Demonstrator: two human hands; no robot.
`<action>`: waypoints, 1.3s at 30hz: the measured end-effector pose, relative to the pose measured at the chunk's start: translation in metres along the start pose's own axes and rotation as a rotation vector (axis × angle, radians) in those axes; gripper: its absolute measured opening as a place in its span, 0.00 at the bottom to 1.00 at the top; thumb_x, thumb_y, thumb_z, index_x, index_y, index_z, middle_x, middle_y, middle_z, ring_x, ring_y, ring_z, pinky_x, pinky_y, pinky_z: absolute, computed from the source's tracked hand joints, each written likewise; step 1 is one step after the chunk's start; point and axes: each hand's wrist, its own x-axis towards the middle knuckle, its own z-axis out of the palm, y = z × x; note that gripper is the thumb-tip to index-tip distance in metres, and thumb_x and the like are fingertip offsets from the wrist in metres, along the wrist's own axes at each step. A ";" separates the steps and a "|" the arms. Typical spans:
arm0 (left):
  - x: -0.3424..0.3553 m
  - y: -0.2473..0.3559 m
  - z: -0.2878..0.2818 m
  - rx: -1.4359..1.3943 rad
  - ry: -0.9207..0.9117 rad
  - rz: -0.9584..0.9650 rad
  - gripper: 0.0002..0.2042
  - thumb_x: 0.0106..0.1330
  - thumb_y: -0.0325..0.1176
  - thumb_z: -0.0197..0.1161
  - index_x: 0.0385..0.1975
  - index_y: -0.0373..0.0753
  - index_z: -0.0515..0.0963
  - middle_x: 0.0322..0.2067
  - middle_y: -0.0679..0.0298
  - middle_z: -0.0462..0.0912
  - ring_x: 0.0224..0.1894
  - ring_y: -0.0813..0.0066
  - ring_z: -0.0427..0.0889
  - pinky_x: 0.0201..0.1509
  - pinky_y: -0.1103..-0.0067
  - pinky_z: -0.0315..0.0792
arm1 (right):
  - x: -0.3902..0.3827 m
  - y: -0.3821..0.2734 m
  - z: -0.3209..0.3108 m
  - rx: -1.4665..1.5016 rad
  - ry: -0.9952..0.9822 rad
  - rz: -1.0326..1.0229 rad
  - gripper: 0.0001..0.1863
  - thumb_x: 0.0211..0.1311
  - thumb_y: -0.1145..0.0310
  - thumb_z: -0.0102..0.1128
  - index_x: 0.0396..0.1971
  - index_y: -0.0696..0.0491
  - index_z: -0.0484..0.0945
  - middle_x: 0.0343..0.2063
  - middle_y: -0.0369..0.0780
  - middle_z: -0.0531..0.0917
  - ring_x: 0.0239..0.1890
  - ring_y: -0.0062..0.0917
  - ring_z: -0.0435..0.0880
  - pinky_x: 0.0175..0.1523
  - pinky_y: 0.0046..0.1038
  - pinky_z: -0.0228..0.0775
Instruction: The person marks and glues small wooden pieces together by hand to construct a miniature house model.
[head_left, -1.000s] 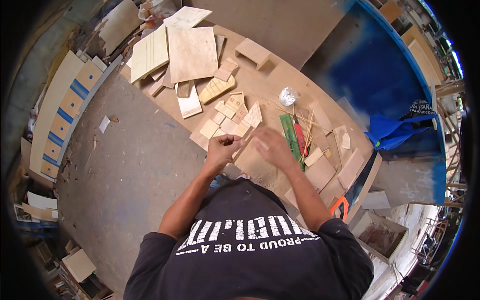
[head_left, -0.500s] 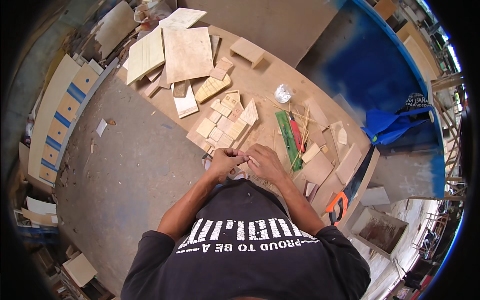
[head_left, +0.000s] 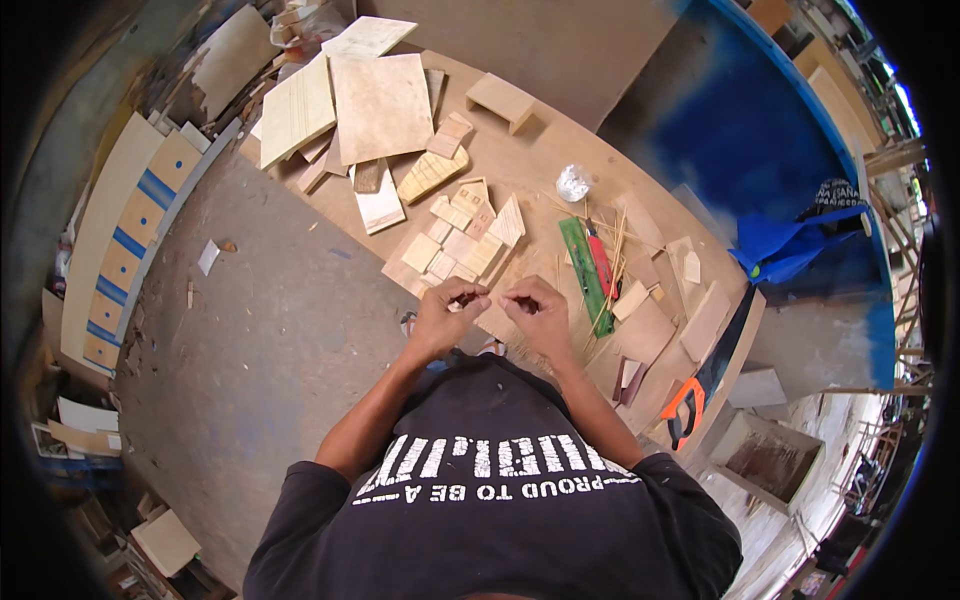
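The left hand point(head_left: 445, 318) and the right hand point(head_left: 540, 312) are hovering just apart over the near edge of the worktable point(head_left: 515, 345), each curling thumb and fingers inward so that the tips are nearly meeting; whether either one is pinching something thin, I cannot tell. Just beyond the left fingertips, the wooden blocks point(head_left: 440, 230) are lying close together on a flat base, their smooth, pale faces mixing squares and oblongs with house-like pointed tops. Farther out beyond that hand, a tapered, yellowish wood piece point(head_left: 432, 175) is showing grooved lines, and broad, flat boards point(head_left: 383, 108) are overlapping with visible grain. Just right of the right hand, a long green tool point(head_left: 588, 275) is lying beside a red-handled tool point(head_left: 601, 262), with thin, straw-coloured sticks point(head_left: 618, 258) scattering around them. Nearer the body on that side, a saw point(head_left: 684, 410) is resting its orange handle by the table's edge. Beyond the right fingertips, a silvery, crumpled-looking round object point(head_left: 573, 183) is standing, possibly a small container, its contents too unclear to tell. Well to the right, an open square box point(head_left: 768, 458) is showing a rough, brown-stained inside.
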 end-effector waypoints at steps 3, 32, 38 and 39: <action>0.009 0.002 -0.015 0.048 -0.032 0.208 0.09 0.61 0.25 0.69 0.40 0.32 0.85 0.32 0.64 0.82 0.34 0.80 0.77 0.39 0.81 0.71 | 0.009 -0.004 0.005 0.241 0.041 0.018 0.05 0.55 0.80 0.71 0.30 0.56 0.83 0.29 0.33 0.80 0.31 0.13 0.76 0.35 0.18 0.66; 0.091 0.036 -0.165 0.188 -0.720 0.597 0.04 0.57 0.22 0.67 0.31 0.36 0.83 0.31 0.66 0.80 0.28 0.82 0.76 0.25 0.83 0.64 | 0.018 -0.059 0.154 0.063 0.296 0.084 0.06 0.54 0.78 0.74 0.32 0.56 0.86 0.30 0.32 0.82 0.28 0.11 0.72 0.32 0.15 0.64; 0.103 0.031 -0.157 0.174 -0.713 0.586 0.04 0.55 0.21 0.66 0.30 0.35 0.83 0.30 0.64 0.80 0.32 0.77 0.78 0.30 0.80 0.68 | 0.017 -0.056 0.143 -0.011 0.429 0.110 0.09 0.54 0.76 0.72 0.37 0.55 0.86 0.31 0.32 0.83 0.27 0.11 0.70 0.31 0.16 0.62; 0.105 0.030 -0.154 0.168 -0.704 0.614 0.04 0.56 0.21 0.66 0.31 0.35 0.83 0.30 0.64 0.80 0.32 0.76 0.78 0.30 0.79 0.68 | 0.019 -0.059 0.140 -0.078 0.408 0.069 0.09 0.55 0.76 0.71 0.36 0.56 0.86 0.31 0.33 0.83 0.27 0.12 0.72 0.31 0.17 0.64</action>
